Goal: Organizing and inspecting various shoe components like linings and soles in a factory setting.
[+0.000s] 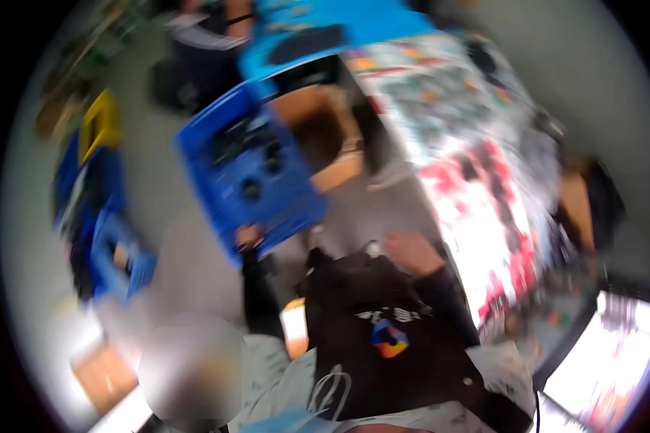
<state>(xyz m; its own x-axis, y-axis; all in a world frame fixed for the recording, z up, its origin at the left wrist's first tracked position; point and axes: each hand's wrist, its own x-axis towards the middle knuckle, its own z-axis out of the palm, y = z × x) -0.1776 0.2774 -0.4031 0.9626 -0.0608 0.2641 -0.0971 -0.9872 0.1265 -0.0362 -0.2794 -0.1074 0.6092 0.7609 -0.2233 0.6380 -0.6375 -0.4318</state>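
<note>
My left hand (248, 237) is closed on the near rim of a blue plastic crate (224, 195), at its left corner. Inside the crate lie several dark parts (245, 144), too blurred to name, and one small round black piece (250, 189) apart from them. My right hand (410, 251) hangs in front of my dark apron (354, 296), beside the edge of the bright worktable; its fingers look stretched out, though motion smears them, and nothing shows in them. An open cardboard box (339, 169) stands just beyond the crate's right side.
A worktable with red and white blurred goods (477, 216) runs along the right. A blue-topped table (383, 22) stands at the far end, with another person (206, 54) beside it. Stacked blue and yellow crates (101, 130) stand at left; a cardboard box (105, 375) lies lower left.
</note>
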